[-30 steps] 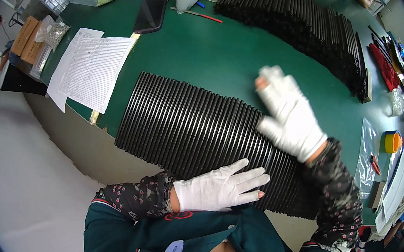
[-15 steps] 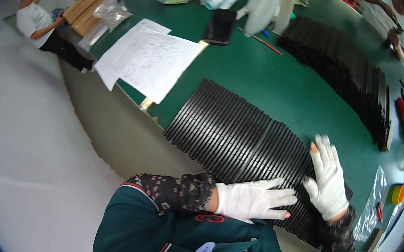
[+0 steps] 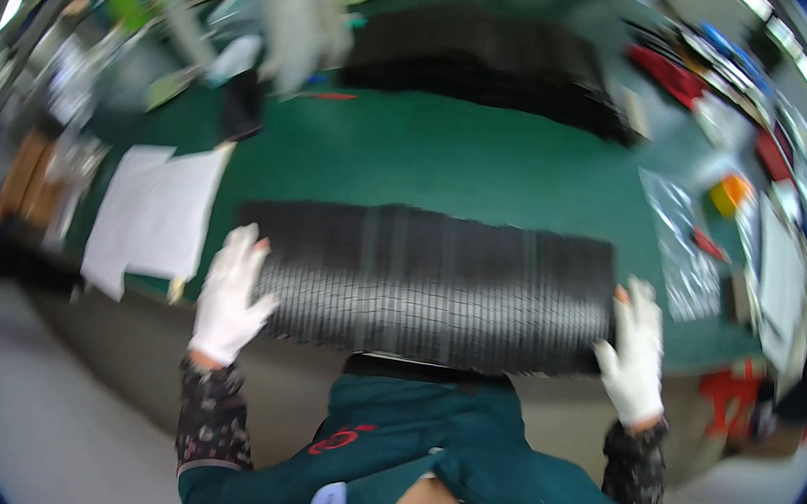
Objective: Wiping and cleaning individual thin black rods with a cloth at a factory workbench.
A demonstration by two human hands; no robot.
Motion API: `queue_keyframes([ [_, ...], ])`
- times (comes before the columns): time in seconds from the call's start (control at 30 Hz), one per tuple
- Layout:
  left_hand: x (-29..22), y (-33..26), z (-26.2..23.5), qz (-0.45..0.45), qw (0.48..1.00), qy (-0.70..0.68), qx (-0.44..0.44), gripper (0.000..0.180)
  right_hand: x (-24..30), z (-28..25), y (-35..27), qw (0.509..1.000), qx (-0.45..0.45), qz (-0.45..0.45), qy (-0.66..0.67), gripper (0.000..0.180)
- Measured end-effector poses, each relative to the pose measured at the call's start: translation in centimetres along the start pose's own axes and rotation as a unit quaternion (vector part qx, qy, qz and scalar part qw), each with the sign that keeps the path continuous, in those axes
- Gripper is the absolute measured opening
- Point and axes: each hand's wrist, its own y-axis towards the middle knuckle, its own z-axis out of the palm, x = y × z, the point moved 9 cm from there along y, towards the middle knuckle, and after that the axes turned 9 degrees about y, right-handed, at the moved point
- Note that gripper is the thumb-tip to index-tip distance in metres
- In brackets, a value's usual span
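A row of black, narrow ribbed strips (image 3: 440,282) lies side by side on the green table near its front edge. My left hand (image 3: 233,300), in a white glove with a bare thumb tip, rests against the row's left end. At the right end is my right hand (image 3: 633,356), gloved the same way. Both hands have their fingers stretched out and pointing away from me, thumbs toward the strips. Neither hand is wrapped round anything.
Farther back lies a larger stack of black strips (image 3: 488,56). Paper sheets (image 3: 162,207) and a dark phone-like device (image 3: 242,106) are to the left. On the right are a clear plastic bag (image 3: 681,251), a yellow-orange tape roll (image 3: 730,194) and a red-handled tool (image 3: 709,246).
My left hand has moved off the top of the strips to their left end. My right hand is now at the right end. The view has turned, and the row now lies straight across.
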Motion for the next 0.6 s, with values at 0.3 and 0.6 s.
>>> queue_keyframes([
  [0.3,3.3,-0.9,3.1,0.031,0.999,-0.015,0.033,0.064,-1.3,1.7,-2.3,0.996,-0.082,-0.027,-0.038,0.062],
  [0.6,7.2,-0.4,2.1,-0.009,0.964,-0.257,-0.068,0.065,-1.8,2.6,-2.4,0.996,-0.084,-0.018,-0.015,0.065],
])
